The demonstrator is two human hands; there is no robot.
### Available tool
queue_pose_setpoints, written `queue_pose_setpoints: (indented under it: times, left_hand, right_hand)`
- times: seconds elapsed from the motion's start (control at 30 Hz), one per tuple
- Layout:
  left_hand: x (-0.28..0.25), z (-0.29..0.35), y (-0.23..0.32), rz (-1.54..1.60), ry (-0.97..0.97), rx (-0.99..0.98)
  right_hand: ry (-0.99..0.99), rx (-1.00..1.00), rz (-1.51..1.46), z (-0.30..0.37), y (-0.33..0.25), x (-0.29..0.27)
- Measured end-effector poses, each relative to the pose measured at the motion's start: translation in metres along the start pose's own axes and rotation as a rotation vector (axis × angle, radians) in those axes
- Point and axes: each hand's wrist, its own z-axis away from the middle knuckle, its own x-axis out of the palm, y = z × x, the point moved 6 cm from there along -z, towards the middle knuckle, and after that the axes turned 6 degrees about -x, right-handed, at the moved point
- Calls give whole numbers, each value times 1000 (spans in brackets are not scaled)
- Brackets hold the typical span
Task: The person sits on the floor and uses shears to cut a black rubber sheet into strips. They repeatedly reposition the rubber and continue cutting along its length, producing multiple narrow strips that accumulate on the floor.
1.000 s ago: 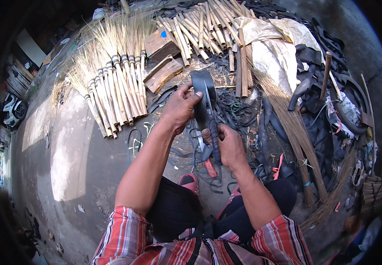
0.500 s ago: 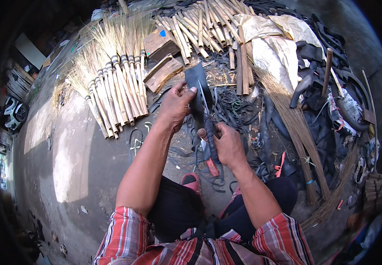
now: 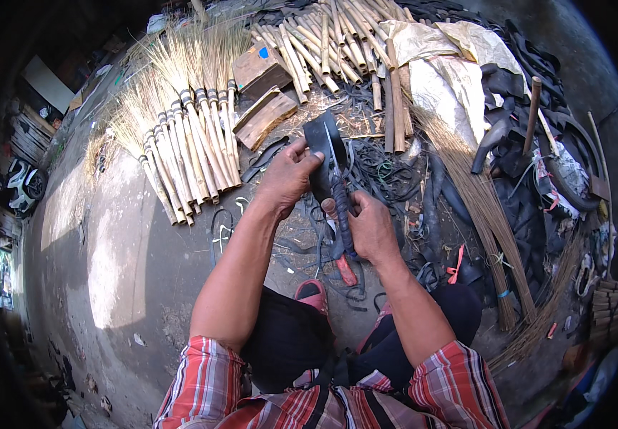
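Observation:
My left hand is closed on a strip of black rubber, pinching its left edge between thumb and fingers. A thin silver blade lies along the rubber, with rubber on both sides of it. The blade belongs to a cutting tool whose long handle is wrapped in black strips. Around this handle my right hand is closed, its fingers partly hidden. Whether the tool has a second blade I cannot tell. Just beside and below the handle are a rounded brown knob and a red grip.
Grass brooms with bamboo handles lie in a row at left. Wooden blocks and a bamboo pile are beyond my hands. Tangled black rubber strips, a bundle of thin sticks and pale sacks are at right.
The rubber strip has shifted slightly down and right, and the blade now shows nearer its upper edge. Both hands keep their hold.

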Motion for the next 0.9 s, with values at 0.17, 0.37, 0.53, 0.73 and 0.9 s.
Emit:
queue_pose_setpoints:
  times: [0.17,0.37,0.53,0.73,0.9]
  left_hand:
    - [2,-1,-2,-67,-92,21]
    - [-13,-3,-2,-96,14,10]
    - [-12,-4,-5,-169,-47,22]
    - [-18,-4,-6,-99,40,-27]
    - [-17,-3,-1,233,43,-48]
  right_hand:
    - [57,24,12,-12,8,3]
    - [-111,102,-5,-16,10,9]
    - [10,-27,-181,-26,9,14]
    - [0,141,-244,-40,27,5]
    - [-9,-65,-496,-35,16,6]
